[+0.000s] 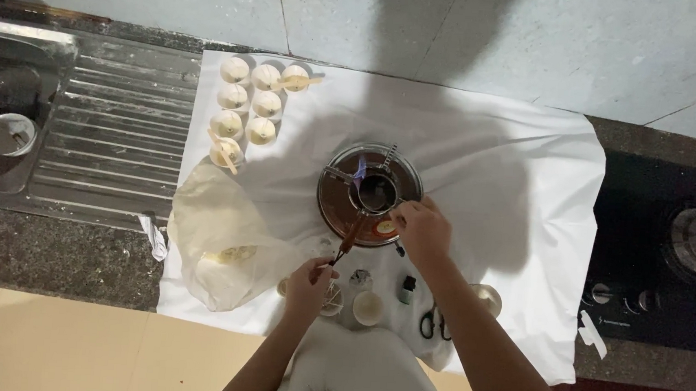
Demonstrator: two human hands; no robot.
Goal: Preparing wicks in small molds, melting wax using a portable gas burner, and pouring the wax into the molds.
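Countertop draped in white cloth [498,149]. I read left hand [307,286] pinched on small pot's [378,191] handle [351,235], steadying over flame; right hand [421,227] rests curled on burner stand [339,207] rim, grip unclear.

A single head-worn camera looks almost straight down from standing height onto a counter, with the white cloth [482,148] filling the middle of the frame and the wall running along the top edge. The view is wide rather than close: the steel sink drainer [116,130] lies at the left, the black hob [663,242] at the right, and the floor shows along the bottom left. The wearer's own forearms enter from the bottom centre.
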